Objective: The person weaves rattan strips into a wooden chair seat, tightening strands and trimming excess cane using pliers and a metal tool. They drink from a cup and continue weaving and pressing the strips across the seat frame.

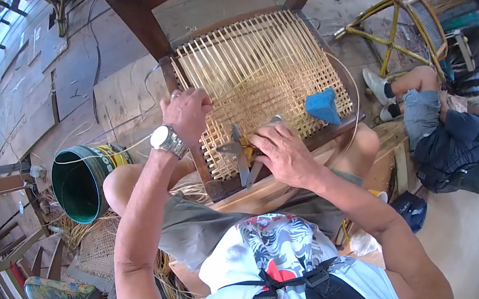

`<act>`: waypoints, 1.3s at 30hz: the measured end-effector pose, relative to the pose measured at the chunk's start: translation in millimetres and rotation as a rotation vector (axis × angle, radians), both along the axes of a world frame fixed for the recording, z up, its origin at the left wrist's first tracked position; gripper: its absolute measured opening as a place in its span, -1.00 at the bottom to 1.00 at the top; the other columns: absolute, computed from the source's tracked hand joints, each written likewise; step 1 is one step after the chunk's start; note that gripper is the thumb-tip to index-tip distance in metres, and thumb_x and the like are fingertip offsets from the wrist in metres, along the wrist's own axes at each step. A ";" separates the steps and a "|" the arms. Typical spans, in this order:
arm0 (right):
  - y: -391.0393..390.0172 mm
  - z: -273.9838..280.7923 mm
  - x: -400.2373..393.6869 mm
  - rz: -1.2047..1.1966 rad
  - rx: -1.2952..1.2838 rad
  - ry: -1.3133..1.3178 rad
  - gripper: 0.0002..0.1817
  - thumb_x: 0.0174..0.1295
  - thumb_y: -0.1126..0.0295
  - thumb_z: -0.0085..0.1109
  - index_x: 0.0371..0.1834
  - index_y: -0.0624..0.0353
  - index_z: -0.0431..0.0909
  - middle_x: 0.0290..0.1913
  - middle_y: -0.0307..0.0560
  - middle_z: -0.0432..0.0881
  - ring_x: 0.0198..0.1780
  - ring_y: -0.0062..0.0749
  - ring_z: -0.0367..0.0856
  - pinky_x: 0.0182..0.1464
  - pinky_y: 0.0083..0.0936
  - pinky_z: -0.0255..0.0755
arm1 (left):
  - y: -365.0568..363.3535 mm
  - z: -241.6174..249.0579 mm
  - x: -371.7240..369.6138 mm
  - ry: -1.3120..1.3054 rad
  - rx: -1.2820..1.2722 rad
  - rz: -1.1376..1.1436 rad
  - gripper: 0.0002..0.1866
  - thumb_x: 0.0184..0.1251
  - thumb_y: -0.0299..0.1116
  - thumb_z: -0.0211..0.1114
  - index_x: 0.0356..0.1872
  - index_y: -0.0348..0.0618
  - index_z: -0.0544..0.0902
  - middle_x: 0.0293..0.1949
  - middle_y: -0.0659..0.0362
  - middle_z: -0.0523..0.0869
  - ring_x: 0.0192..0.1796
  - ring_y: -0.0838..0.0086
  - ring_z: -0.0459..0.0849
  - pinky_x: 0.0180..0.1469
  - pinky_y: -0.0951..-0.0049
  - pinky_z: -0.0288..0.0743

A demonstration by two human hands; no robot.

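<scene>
A dark wooden chair frame [233, 186] lies across my lap with a woven cane seat [262, 93]. The seat's near part is a tight lattice, while the far part shows mostly parallel strips. My left hand [189, 115], wearing a watch [166, 140], is closed at the seat's left edge, with its fingertips at a thin cane strand [253, 75]. Fingers of my right hand [284, 153] curl over the yellow handles of metal pliers [231, 149] at the seat's near edge. Other grey metal blades overlap there. Right of that hand, a blue block [323, 107] rests on the weave.
A green bucket [79, 184] stands at my left knee. Another person [447, 135] sits at right, near a yellowish chair frame [402, 30]. Loose cane [171, 292] lies at lower left. A long strand loops past the seat's right side.
</scene>
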State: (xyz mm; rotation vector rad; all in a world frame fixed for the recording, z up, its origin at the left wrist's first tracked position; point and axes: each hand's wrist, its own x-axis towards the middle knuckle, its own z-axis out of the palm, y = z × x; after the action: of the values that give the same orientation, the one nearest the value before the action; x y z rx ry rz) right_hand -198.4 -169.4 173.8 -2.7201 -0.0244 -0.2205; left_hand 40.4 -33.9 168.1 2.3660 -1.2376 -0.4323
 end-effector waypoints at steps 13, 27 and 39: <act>-104.9 52.1 134.2 -0.056 0.287 0.606 -0.64 0.40 0.13 0.17 -0.38 0.21 0.65 -0.52 -0.10 0.59 -0.45 -0.36 0.53 -0.29 -0.37 0.44 | 28.6 -6.8 58.5 0.707 -0.344 -0.003 -0.71 0.40 -0.25 0.40 0.05 -0.12 0.72 -0.10 0.16 0.80 0.01 0.47 0.74 0.07 0.34 0.61; -208.6 299.9 -31.6 -0.057 0.399 0.128 -0.72 0.46 0.22 0.16 -0.37 0.11 0.42 -0.33 -0.34 0.32 -0.33 -0.63 0.25 -0.29 -0.63 0.09 | -88.9 223.3 -10.4 0.434 -0.336 -0.633 -0.26 0.35 0.38 0.22 -0.12 -0.25 0.78 -0.35 0.12 0.76 -0.25 0.45 0.71 -0.17 0.41 0.58; -305.4 204.6 -12.2 -0.385 0.449 0.618 -0.83 0.29 0.31 0.31 -0.36 0.18 0.63 -0.44 -0.37 0.43 -0.48 -0.73 0.30 -0.46 -0.65 0.12 | 284.5 58.3 263.9 0.867 -0.403 0.322 -0.56 0.65 0.03 -0.04 0.07 -0.10 0.64 0.39 -0.06 0.50 0.41 0.32 0.44 0.45 0.04 0.23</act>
State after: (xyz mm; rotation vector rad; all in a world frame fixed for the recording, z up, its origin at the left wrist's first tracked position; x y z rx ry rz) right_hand -210.6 -474.8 378.4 -2.2108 0.6429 0.4589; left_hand 304.3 250.6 226.4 1.6708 -0.4690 -0.8745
